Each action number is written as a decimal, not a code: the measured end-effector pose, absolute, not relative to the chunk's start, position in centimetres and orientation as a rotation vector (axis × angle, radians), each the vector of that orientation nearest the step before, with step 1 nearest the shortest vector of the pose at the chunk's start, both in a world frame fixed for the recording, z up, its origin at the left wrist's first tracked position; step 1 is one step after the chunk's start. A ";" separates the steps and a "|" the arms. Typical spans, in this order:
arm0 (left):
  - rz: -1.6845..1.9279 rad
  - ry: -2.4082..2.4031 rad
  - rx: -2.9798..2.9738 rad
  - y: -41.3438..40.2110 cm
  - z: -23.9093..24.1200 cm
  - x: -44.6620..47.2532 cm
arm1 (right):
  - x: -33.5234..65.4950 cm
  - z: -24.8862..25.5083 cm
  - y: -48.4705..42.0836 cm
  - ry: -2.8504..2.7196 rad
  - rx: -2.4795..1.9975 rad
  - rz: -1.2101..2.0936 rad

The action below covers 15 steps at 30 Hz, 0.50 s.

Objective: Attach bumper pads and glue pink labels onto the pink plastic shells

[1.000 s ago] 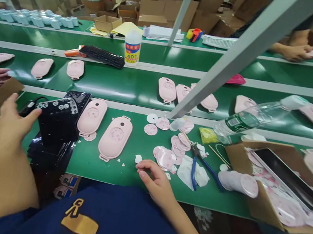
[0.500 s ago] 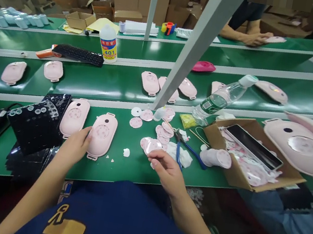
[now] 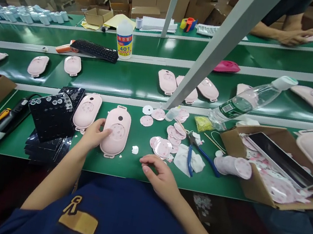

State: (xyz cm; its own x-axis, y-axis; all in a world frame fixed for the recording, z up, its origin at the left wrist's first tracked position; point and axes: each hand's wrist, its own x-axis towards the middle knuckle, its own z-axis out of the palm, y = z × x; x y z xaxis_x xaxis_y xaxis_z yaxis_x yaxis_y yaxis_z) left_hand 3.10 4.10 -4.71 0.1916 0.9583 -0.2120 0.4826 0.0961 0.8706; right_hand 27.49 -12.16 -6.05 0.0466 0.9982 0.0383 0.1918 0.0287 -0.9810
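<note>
Biggest first. Cardboard box point(image 3: 232, 140) on your right: phone point(image 3: 284, 159) lies across the printed scraps inside; a knock on the box could slide it. Black sheets point(image 3: 51, 118): untidy stack at the bench's near edge, your left forearm just beside it. Elbow drag could spill some.

Clear bottle point(image 3: 233, 108) looks tilted, though that may be the lens. It's capped; a bump could roll it towards the discs.

Pink case point(image 3: 114, 146): flat on the green bench in front of you, right of the second pink case point(image 3: 87, 111). Your left hand point(image 3: 95, 134) has its left edge, thumb over the face, fingers along the side, gap about one case edge; can't see how far under they go. Thumb reaches the round print's edge, so pressure there could smudge or shift it. One-sided hold could also let the case swivel.

Right hand point(image 3: 161, 176): loosely curled, thumb and index apart, nothing visible in it. Pliers point(image 3: 190, 159) lie just beyond; a sleeve-side sweep could catch the handles. Loose pink discs point(image 3: 163, 148) overlap, so you could pick up two. White cut-out point(image 3: 135, 150) and tiny scrap point(image 3: 121, 156) sit near the case; sliding it could trap either underneath.
</note>
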 end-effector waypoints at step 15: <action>0.892 0.935 1.337 -2.0 0.4 5.3 | 22.8 -2.1 -7.6 -1.104 -1.043 1.225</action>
State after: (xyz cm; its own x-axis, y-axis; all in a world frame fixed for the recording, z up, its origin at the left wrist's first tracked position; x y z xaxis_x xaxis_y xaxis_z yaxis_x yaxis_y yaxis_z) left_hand 5.26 -1.96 0.39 0.3800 0.9242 -0.0388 0.0045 0.0401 0.9992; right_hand 22.85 -7.60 -2.12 0.0206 0.9977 0.0647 -0.1684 0.0672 -0.9834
